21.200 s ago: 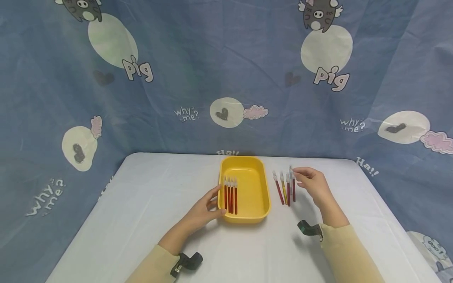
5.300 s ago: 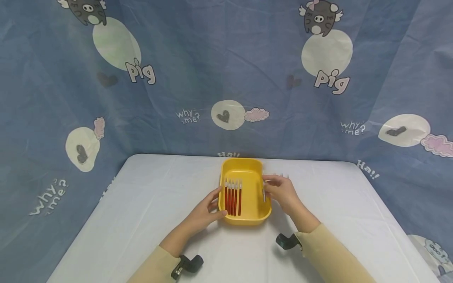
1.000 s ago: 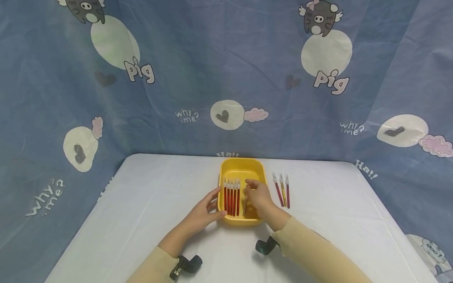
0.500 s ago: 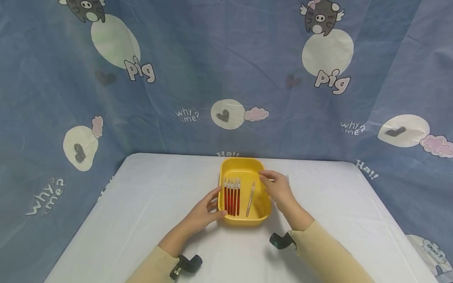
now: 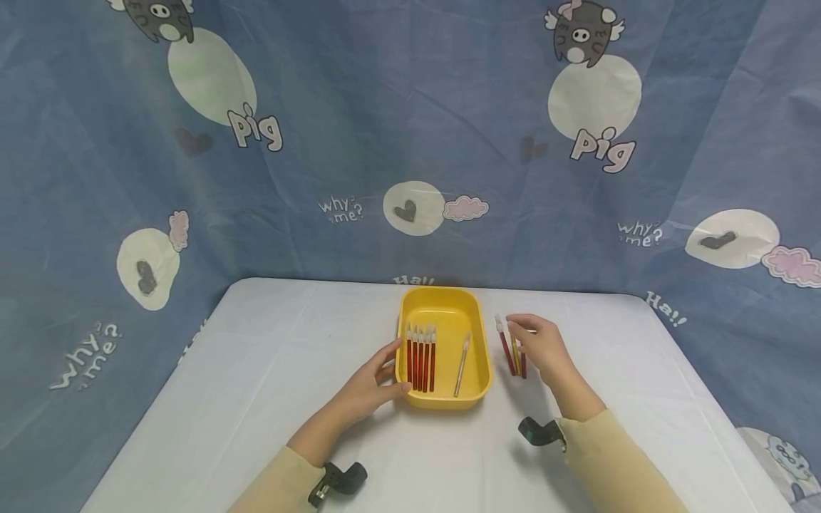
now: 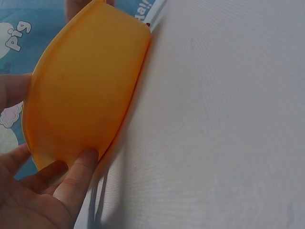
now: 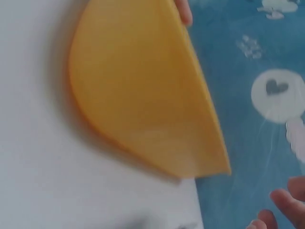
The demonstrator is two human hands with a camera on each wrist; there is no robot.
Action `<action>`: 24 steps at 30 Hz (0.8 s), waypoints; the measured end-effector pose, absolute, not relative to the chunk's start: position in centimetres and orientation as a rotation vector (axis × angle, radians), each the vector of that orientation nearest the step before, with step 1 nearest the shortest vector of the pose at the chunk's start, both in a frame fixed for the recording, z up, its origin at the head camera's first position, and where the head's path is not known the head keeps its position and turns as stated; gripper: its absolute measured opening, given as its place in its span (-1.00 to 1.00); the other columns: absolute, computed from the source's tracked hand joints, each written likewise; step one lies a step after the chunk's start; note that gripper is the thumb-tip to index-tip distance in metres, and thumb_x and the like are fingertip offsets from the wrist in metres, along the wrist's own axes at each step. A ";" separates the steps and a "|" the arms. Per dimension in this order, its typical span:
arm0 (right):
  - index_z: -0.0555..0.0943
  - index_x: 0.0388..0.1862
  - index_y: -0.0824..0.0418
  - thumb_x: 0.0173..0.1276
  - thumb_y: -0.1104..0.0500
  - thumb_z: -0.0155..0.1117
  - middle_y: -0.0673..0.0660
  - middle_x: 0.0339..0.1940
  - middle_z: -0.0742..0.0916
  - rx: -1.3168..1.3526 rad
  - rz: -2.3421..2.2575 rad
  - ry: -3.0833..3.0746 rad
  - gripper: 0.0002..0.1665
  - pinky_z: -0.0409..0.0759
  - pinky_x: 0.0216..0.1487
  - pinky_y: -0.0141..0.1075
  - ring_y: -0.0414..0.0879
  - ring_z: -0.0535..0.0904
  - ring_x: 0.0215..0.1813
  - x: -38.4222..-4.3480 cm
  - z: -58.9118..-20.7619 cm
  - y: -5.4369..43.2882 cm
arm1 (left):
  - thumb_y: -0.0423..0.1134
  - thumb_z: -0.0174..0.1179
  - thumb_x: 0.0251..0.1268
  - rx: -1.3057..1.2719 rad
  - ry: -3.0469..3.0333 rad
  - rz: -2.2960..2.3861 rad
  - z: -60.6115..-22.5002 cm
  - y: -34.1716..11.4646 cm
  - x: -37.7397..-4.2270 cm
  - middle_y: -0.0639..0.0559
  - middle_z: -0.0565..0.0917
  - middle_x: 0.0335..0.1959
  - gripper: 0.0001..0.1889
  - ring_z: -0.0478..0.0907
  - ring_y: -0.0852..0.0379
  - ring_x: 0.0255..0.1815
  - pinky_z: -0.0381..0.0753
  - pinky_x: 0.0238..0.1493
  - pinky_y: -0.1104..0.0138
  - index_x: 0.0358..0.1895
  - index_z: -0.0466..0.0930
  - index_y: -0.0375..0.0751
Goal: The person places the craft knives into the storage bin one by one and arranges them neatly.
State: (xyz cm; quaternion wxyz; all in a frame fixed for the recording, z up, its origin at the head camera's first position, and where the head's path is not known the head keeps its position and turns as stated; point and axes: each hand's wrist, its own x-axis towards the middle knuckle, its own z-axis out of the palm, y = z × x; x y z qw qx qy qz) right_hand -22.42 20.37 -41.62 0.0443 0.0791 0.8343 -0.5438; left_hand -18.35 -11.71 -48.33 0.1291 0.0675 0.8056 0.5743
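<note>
My left hand (image 5: 368,377) grips the near left corner of a yellow plastic tray (image 5: 442,400), thumb at the front and fingers along the side. Several slim pen-shaped tools, like capped craft knives, with dark red handles (image 5: 420,365) lie side by side along the tray's left inside. A silver tool (image 5: 461,369) of the same shape lies slightly slanted on its right. Over the table right of the tray, my right hand (image 5: 545,350) has its fingertips by a yellow-handled tool (image 5: 515,356). In the right wrist view its fingertips (image 7: 286,205) are apart, with nothing visible between them.
A red-handled tool (image 5: 506,349) lies left of the yellow one and another (image 5: 524,365) to its right, partly hidden by the right hand. White cloth (image 5: 308,335) covers the table. A blue printed curtain (image 5: 410,142) hangs behind.
Over the earlier frames a red and a silver tool have entered the tray. In the last second my right hand released the silver one and moved right to the loose tools. The left hand stayed.
</note>
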 end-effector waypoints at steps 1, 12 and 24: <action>0.52 0.34 0.27 0.57 0.04 0.10 0.29 0.32 0.52 0.248 -1.663 2.544 -0.51 0.51 0.32 0.04 0.22 0.47 0.30 -22.5 -41.8 20.6 | -0.04 0.45 0.19 0.199 2.339 1.672 -48.3 -11.7 -18.3 -0.06 0.22 0.56 -0.06 0.32 -0.18 0.46 0.38 0.33 -0.20 0.59 0.09 0.24; 0.49 0.33 0.35 0.57 0.11 0.08 0.33 0.33 0.52 0.331 -1.678 2.534 -0.52 0.52 0.31 0.01 0.20 0.46 0.34 -24.0 -44.7 22.7 | -0.04 0.44 0.20 0.185 2.335 1.671 -48.3 -11.7 -18.3 -0.03 0.21 0.57 -0.08 0.32 -0.17 0.47 0.38 0.33 -0.19 0.58 0.09 0.29; 0.56 0.25 0.30 0.54 0.14 0.12 0.30 0.21 0.63 0.417 -1.599 2.550 -0.59 0.61 -0.13 -0.33 -0.02 0.59 -0.03 -25.2 -47.4 23.9 | -0.05 0.44 0.20 0.185 2.344 1.667 -48.2 -11.7 -18.2 -0.03 0.22 0.57 -0.08 0.32 -0.17 0.46 0.39 0.33 -0.18 0.58 0.09 0.29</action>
